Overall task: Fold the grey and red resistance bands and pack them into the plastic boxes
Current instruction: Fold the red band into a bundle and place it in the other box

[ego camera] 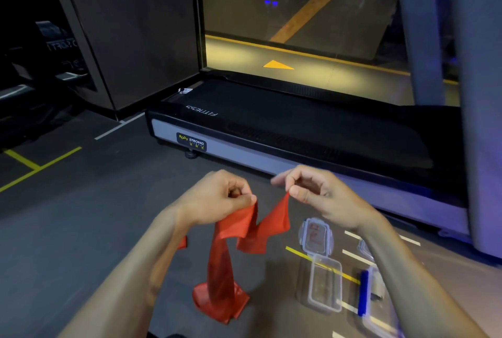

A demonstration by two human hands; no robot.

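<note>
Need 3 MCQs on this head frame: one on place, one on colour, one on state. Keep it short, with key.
1. Where does the open clear box lie?
A. on the floor, right of the red band's pile
B. on the treadmill deck
C. in the left hand

2. What colour is the band being held?
A. grey
B. red
C. blue

3. How is the band held?
A. the left hand alone holds it
B. it lies untouched on the floor
C. both hands pinch its upper edge, and its lower end is piled on the floor

Key: 1 A, the box sits on the floor by the yellow line, its lid beside it. 2 B, the sheet is plainly red. 3 C, the left hand and the right hand each pinch it.
</note>
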